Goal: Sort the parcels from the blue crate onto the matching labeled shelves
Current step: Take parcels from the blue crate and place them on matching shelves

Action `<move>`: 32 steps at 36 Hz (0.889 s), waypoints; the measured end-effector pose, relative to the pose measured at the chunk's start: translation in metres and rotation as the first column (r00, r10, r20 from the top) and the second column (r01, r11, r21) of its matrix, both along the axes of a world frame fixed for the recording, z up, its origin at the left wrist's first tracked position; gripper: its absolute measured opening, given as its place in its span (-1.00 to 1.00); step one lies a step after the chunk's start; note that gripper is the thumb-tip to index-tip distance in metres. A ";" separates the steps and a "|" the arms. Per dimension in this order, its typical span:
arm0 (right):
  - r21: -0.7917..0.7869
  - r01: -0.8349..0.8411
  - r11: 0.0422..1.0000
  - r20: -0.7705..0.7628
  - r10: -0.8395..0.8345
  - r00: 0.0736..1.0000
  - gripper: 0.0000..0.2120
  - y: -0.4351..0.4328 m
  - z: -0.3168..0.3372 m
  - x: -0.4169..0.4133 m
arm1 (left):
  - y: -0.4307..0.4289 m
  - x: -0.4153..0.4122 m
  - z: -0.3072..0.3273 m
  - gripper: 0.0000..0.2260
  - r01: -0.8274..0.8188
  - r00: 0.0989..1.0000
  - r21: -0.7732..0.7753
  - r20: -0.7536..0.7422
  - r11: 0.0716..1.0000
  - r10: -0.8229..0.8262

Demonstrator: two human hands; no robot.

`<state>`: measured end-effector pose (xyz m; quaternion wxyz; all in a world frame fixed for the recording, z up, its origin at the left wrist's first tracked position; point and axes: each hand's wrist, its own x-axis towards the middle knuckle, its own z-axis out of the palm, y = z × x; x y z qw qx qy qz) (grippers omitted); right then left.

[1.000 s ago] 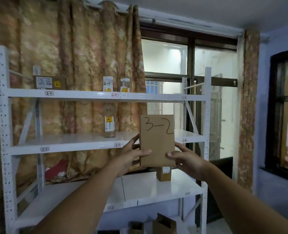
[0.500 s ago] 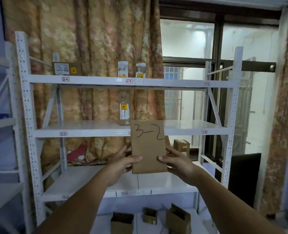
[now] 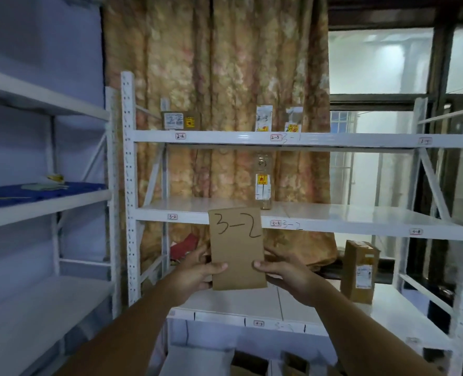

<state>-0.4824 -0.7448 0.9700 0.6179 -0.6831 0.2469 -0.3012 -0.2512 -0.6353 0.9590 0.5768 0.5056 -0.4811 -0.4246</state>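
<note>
I hold a flat brown cardboard parcel (image 3: 237, 248) upright in front of me, with "3-2" handwritten on its face. My left hand (image 3: 197, 270) grips its left edge and my right hand (image 3: 284, 270) grips its right edge. Behind it stands a white metal shelf rack (image 3: 128, 185). The middle shelf (image 3: 347, 215) carries a "3-2" tag (image 3: 172, 216) at its left end and a "3-3" tag (image 3: 275, 223) near the parcel's top right corner. The parcel's top edge overlaps that shelf's front rail. The blue crate is out of view.
A clear bottle (image 3: 263, 181) stands on the middle shelf. The top shelf holds a labelled box (image 3: 180, 120) and two pouches (image 3: 263, 118). A brown box (image 3: 360, 271) stands on the lower shelf at right. Open cartons (image 3: 249, 363) lie below. A second rack (image 3: 43, 202) is at left.
My view has swung left and come closer to the rack, so the left rack now shows. The parcel stays gripped by both hands, now in front of the middle shelf's rail.
</note>
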 end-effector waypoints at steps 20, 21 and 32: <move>-0.240 0.198 0.951 0.120 -0.173 0.978 -0.62 -0.055 0.019 0.214 | -0.052 0.178 0.015 -0.31 -0.284 0.958 -0.280 -0.055 0.917 0.280; -0.260 0.211 0.942 0.135 -0.181 0.974 -0.64 -0.064 0.019 0.223 | -0.062 0.183 0.016 -0.34 -0.293 0.955 -0.293 -0.048 0.910 0.292; -0.311 0.257 0.915 0.177 -0.210 0.962 -0.53 -0.201 0.033 0.311 | -0.194 0.252 0.041 -0.30 -0.399 0.901 -0.345 0.023 0.850 0.432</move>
